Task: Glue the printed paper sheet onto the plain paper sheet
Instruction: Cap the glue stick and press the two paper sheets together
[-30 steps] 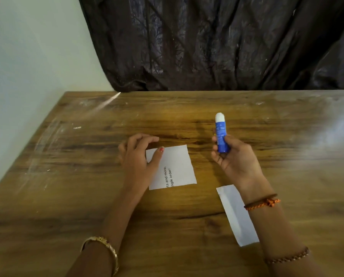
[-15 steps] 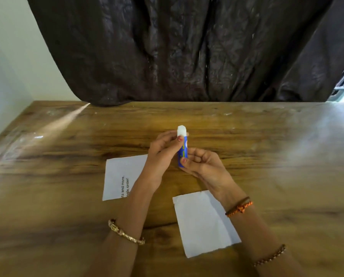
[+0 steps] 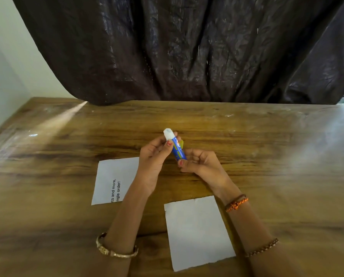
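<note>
We hold a blue glue stick (image 3: 178,148) above the wooden table (image 3: 267,156), both hands meeting on it over the middle of the tabletop. Our right hand (image 3: 201,164) is closed around the lower end of the tube, fingers curled under it and the thumb pressed against its side. Our left hand (image 3: 155,154) pinches the upper end, thumb and fingertips closed on the white cap (image 3: 168,133), which sits on the tube; the stick tilts with the cap leaning up and to the left. The tube is the only container in view, and with the cap on we cannot see the glue inside it.

The printed paper sheet (image 3: 115,179) lies flat on the table to the left, partly under our left forearm, with two lines of black text running sideways near its lower right part. The plain paper sheet (image 3: 199,231) lies flat nearer to us, between our two forearms, blank side up, with slightly ragged edges. The two sheets lie apart, not touching.

A gold bangle (image 3: 115,250) circles our left wrist; an orange thread band (image 3: 236,203) and a beaded bracelet (image 3: 264,248) sit on our right arm. A dark crinkled curtain (image 3: 187,48) hangs behind the far edge of the table.
</note>
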